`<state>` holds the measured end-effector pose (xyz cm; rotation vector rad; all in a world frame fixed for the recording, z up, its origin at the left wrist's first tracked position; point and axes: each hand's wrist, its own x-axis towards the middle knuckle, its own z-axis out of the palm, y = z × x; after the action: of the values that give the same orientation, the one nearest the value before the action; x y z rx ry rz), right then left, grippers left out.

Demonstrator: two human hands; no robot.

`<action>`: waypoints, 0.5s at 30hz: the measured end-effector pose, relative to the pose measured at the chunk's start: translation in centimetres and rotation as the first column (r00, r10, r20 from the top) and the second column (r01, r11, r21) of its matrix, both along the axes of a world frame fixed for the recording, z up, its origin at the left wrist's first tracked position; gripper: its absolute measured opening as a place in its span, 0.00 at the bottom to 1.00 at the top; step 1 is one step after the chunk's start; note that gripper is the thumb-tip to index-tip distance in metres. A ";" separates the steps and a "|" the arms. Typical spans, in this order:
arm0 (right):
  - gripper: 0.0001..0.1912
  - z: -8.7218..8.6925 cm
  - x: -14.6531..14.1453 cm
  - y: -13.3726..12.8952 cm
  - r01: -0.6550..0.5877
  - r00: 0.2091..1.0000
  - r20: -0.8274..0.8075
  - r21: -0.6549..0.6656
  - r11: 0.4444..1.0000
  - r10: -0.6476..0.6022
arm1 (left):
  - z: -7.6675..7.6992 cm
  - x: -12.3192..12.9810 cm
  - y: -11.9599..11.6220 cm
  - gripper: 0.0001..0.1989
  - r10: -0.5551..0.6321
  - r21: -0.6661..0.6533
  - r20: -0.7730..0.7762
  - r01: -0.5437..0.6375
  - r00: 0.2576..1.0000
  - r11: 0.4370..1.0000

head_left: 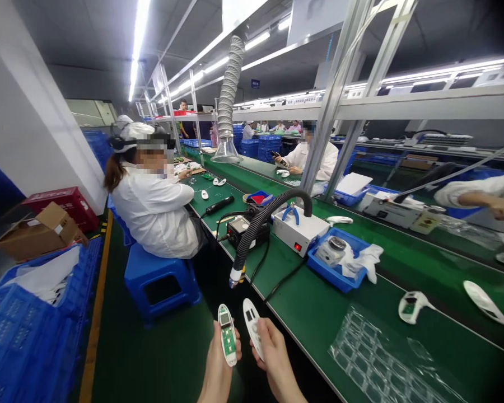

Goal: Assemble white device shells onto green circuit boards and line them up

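Observation:
My left hand (218, 364) is closed around a long oval white shell with a green circuit board (227, 336) in it; a small grey screen sits near the board's top end. Close beside it, my right hand (275, 352) grips a matching white plastic cover (252, 323) with a dark window in its upper part. The two pieces are held upright and apart, just off the bench's near edge. Above them hangs the nozzle (236, 277) of a black flexible hose, touching neither piece.
On the green bench (319, 313) lie a clear plastic blister tray (382, 358), a blue bin (340, 260), a white device with a board (414, 307) and a white control box (300, 229). A co-worker (151, 196) sits on a blue stool (162, 274) at the left.

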<state>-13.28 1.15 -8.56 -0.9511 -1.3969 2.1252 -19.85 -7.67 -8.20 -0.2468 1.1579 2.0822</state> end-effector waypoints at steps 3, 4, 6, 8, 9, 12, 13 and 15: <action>0.30 1.4 3.9 0.2 0.001 0.999 -0.048 -0.103 0.995 -0.006 | 0.4 1.5 -0.5 0.27 -0.048 -0.013 0.024 0.048 0.999 0.999; 0.31 1.8 5.0 0.2 -0.020 0.997 -0.070 -0.107 0.994 0.012 | 0.8 1.9 -0.7 0.27 -0.067 -0.011 0.021 0.067 0.998 0.998; 0.32 2.4 6.7 0.1 -0.040 0.996 -0.080 -0.106 0.994 0.032 | 1.7 2.9 -0.7 0.27 -0.103 -0.008 0.014 0.103 0.995 0.995; 0.31 2.9 8.0 0.1 -0.007 0.998 -0.063 -0.116 0.993 -0.001 | 2.4 4.1 -0.5 0.28 -0.147 -0.015 0.008 0.147 0.989 0.989; 0.30 3.1 8.5 0.1 0.029 0.998 -0.052 -0.124 0.992 -0.036 | 2.7 4.7 -0.2 0.29 -0.171 -0.025 0.002 0.171 0.985 0.985; 0.29 3.6 9.8 0.1 0.125 0.991 -0.026 -0.131 0.983 -0.129 | 3.0 6.4 0.6 0.25 -0.270 -0.076 -0.127 0.262 0.955 0.962; 0.29 3.8 10.2 0.1 0.139 0.990 -0.017 -0.129 0.982 -0.142 | 3.1 6.9 0.9 0.23 -0.308 -0.107 -0.209 0.292 0.928 0.950; 0.29 3.9 10.9 0.0 0.152 0.988 -0.004 -0.125 0.980 -0.154 | 3.3 7.7 1.5 0.19 -0.387 -0.176 -0.366 0.346 0.846 0.922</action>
<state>-2.37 1.12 -4.62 -1.0541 -1.1557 2.1186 -12.16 -6.22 -4.86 0.3471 1.4239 1.7713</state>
